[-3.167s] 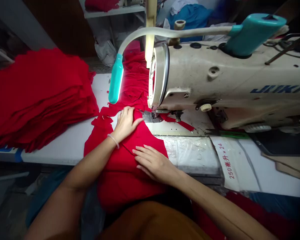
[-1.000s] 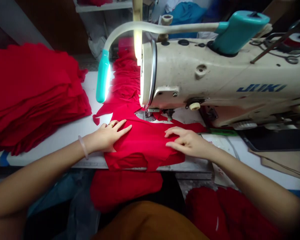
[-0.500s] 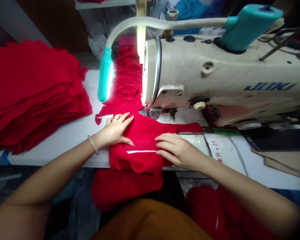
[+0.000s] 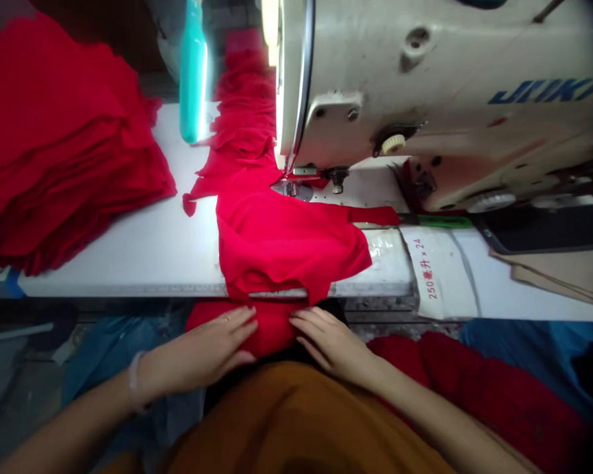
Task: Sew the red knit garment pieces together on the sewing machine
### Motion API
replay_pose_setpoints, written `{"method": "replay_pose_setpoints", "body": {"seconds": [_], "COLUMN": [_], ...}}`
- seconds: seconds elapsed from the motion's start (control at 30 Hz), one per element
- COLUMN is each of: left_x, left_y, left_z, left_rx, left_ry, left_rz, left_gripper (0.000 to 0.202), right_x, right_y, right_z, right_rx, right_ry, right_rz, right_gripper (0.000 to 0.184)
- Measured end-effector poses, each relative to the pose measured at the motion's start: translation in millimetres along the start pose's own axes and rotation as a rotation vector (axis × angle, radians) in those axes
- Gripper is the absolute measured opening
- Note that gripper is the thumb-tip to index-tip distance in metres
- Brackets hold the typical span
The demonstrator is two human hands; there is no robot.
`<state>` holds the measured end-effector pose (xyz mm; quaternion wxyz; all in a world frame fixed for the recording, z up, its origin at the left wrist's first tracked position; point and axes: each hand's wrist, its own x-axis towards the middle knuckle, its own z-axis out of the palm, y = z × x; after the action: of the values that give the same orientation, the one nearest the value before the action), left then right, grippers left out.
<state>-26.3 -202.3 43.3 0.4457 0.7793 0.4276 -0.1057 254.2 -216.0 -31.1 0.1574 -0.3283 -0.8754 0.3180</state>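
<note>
My left hand [image 4: 217,342] rests on a red fabric piece [image 4: 271,322] over my lap, just below the table edge. Its fingers are stretched out, with the thumb apart. On the same fabric's right side lies my right hand [image 4: 329,342], fingers extended and thumb spread. A second red fabric piece [image 4: 286,237] spreads over the table, its far edge by the presser foot [image 4: 291,189] of the sewing machine [image 4: 375,79]. Its near edge hangs at the table's front. Whether the two fabrics are joined there, I cannot tell.
A tall stack of red fabric [image 4: 64,145] stands on the table [image 4: 118,257] at left. Gathered red fabric [image 4: 242,112] lies behind the needle. A turquoise lamp [image 4: 192,79] hangs nearby. At right are a dark flat device [image 4: 524,227] and a green-handled tool [image 4: 445,222].
Both hands have moved from the fabric on the table down toward my lap. The table fabric has shifted and lies more rumpled. My view has tilted downward and come closer.
</note>
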Motion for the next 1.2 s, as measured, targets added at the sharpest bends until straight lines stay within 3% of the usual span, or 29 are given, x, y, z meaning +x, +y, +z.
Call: {"method": "replay_pose_setpoints", "body": {"seconds": [0.07,0.13,0.27,0.37,0.47,0.53,0.67,0.83,1.0,1.2], "left_x": [7.4,24.1,57.3,61.7,42.0,19.1,-33.1,-77.2,-80.2,-67.5], "left_y": [-21.0,-41.8,-65.8,-69.6,-71.1,-75.9,-93.4,-108.0,-102.3,-99.4], "left_z": [38.3,58.8,55.3,50.6,65.1,81.1,112.4,141.0,150.6,141.5], "left_rx": [0.177,0.280,0.223,0.213,0.207,0.055,-0.378,-0.610,-0.618,-0.586], "left_ry": [0.208,0.297,0.266,0.272,0.294,0.282,0.266,0.296,0.309,0.339], "left_rz": [-0.071,-0.102,-0.282,-0.348,-0.319,-0.344,-0.530,-0.720,-0.739,-0.697], "left_gripper": [0.064,0.070,0.074,0.077,0.072,0.071,0.086,0.089,0.076,0.077], "right_x": [-5.7,-11.3,-30.2,-44.0,-46.9,-40.0,-9.5,21.9,21.5,21.0], "right_y": [8.7,13.9,10.2,4.4,0.0,-3.4,-14.7,-32.5,-31.6,-22.9], "right_z": [31.9,53.5,75.6,84.5,90.0,91.8,95.1,105.9,117.7,109.4], "right_rx": [-0.132,-0.221,-0.310,-0.294,-0.172,-0.064,0.021,-0.085,-0.079,-0.061], "right_ry": [0.049,0.021,0.048,0.112,0.111,0.066,-0.035,-0.103,-0.123,-0.147], "right_rz": [0.012,-0.001,-0.037,-0.031,-0.029,-0.063,-0.225,-0.412,-0.410,-0.376], "right_gripper": [0.044,0.051,0.045,0.041,0.037,0.038,0.041,0.037,0.036,0.038]}}
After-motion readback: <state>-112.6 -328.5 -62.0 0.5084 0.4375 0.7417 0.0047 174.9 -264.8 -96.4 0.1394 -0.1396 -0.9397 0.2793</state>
